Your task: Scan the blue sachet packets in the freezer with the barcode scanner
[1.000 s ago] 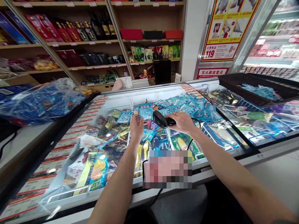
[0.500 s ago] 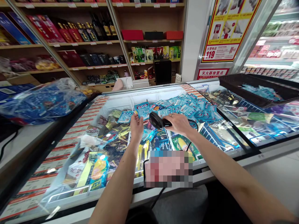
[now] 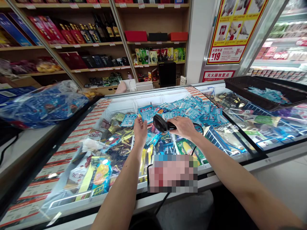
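Note:
My left hand (image 3: 140, 131) pinches a light-blue packet (image 3: 145, 113) and holds it up over an open chest freezer (image 3: 124, 103). My right hand (image 3: 183, 126) is wrapped round a black barcode scanner (image 3: 161, 123), whose head points left at the packet from close by. The scanner's black cable (image 3: 165, 198) runs down over the freezer's front edge. Behind the hands lies a heap of the same blue packets (image 3: 194, 110) inside the freezer.
Mixed ice-cream wrappers (image 3: 115, 140) fill the freezer's left part. A clear bag of blue packets (image 3: 40, 103) lies on the left lid. A black tray (image 3: 261, 89) with blue packets rests on the right glass lid. Shelves of boxes and bottles (image 3: 96, 35) stand behind.
Both hands have shifted slightly away and left, the scanner closing in on the packet; since half a second ago nothing has visibly moved.

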A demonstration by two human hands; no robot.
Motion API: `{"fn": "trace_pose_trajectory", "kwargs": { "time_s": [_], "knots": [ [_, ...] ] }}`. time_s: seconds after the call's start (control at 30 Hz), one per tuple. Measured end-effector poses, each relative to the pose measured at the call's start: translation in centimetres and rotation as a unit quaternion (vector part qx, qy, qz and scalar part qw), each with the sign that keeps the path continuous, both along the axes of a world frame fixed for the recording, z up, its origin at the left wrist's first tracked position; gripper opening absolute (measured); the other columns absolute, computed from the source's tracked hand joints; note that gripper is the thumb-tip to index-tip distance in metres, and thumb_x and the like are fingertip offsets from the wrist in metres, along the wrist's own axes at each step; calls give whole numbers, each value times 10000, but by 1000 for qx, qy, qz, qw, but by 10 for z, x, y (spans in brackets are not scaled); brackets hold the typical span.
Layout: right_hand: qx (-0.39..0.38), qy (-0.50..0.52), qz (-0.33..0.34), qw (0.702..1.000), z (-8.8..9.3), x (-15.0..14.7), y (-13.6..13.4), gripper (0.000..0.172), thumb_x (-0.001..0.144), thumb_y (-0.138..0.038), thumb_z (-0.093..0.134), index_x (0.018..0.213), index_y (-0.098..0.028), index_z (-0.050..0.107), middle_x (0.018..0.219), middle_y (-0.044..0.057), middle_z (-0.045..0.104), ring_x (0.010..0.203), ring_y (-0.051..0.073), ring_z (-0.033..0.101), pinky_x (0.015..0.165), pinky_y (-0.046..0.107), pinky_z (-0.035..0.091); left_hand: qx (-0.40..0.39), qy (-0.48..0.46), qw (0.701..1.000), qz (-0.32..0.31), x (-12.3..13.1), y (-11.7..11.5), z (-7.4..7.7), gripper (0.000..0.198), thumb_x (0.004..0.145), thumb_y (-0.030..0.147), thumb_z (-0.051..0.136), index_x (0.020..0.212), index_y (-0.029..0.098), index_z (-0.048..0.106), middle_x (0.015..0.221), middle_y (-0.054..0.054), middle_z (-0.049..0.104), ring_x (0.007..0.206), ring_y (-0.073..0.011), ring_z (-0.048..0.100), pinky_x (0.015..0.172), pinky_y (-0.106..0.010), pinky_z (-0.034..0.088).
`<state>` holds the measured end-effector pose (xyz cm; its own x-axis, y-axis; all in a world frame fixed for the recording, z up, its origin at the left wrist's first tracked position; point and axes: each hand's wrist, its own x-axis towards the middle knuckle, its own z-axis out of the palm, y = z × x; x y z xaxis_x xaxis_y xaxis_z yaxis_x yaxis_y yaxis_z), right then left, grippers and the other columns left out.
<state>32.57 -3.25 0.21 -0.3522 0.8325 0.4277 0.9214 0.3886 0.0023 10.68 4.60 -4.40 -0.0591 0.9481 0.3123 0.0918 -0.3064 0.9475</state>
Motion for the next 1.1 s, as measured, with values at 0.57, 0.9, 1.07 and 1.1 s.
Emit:
{"fn": "trace_pose_trajectory", "kwargs": {
  "time_s": [0.57, 0.9, 1.07, 1.1],
  "knots": [
    [24, 17, -47, 998, 2, 23, 6, 469, 825, -443, 576, 1228, -211, 519, 1033, 88, 627, 1006, 240, 521, 843, 325, 367, 56, 414, 857, 302, -69, -4, 21, 381, 857, 346, 450, 1152, 135, 562, 1098, -195, 563, 1085, -380, 504, 894, -590, 387],
    [34, -23, -58, 997, -2, 26, 7, 540, 823, -410, 602, 1308, -226, 454, 1038, 83, 605, 975, 238, 522, 777, 312, 372, 138, 539, 823, 113, -44, -11, 15, 330, 882, 385, 389, 1098, 291, 620, 1202, -68, 593, 1179, -256, 475, 1033, -474, 294],
    [27, -24, -79, 996, -3, 26, 8, 513, 820, -400, 605, 1288, -239, 470, 1024, 76, 612, 966, 233, 535, 753, 303, 373, 128, 536, 817, 172, -49, -7, 8, 346, 894, 392, 359, 1079, 270, 623, 1230, -83, 590, 1232, -268, 445, 1076, -582, 154],
    [31, -20, -85, 996, -3, 27, 8, 504, 819, -398, 605, 1279, -238, 476, 1018, 75, 614, 963, 233, 536, 752, 303, 373, 125, 536, 816, 179, -49, -7, 7, 351, 894, 396, 359, 1085, 261, 621, 1244, -90, 582, 1250, -279, 429, 1076, -606, 118]
  ]
}}
